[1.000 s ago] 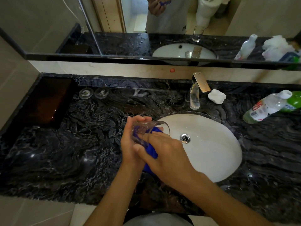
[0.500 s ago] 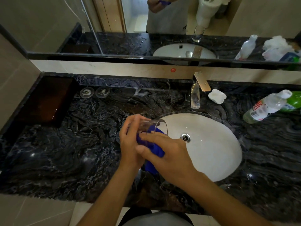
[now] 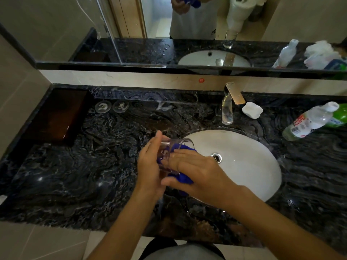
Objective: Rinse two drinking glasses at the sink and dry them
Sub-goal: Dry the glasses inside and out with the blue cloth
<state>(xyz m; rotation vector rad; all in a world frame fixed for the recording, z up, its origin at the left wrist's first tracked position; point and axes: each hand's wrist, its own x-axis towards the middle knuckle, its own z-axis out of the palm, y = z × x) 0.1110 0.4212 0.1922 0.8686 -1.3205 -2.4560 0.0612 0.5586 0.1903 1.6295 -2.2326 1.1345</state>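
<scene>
My left hand (image 3: pixel 150 166) grips a clear drinking glass (image 3: pixel 175 147), tipped on its side with the mouth toward the sink. My right hand (image 3: pixel 197 171) holds a blue cloth (image 3: pixel 185 178) against the glass, fingers across the side and thumb underneath. Blue cloth also shows at the glass's mouth. Both hands hover over the left rim of the white sink basin (image 3: pixel 244 166). A second clear glass (image 3: pixel 230 39) appears only in the mirror, standing on the counter; I cannot pick it out directly.
The chrome faucet (image 3: pixel 228 109) stands behind the basin, with a white soap dish (image 3: pixel 252 109) beside it. Two plastic bottles (image 3: pixel 309 121) lie at the right. Two round glass discs (image 3: pixel 111 106) sit at the back left of the wet black marble counter (image 3: pixel 84 175).
My right hand has slid the blue cloth up over the glass, and its fingers now lie across the glass's side. The glass stays tipped in my left hand.
</scene>
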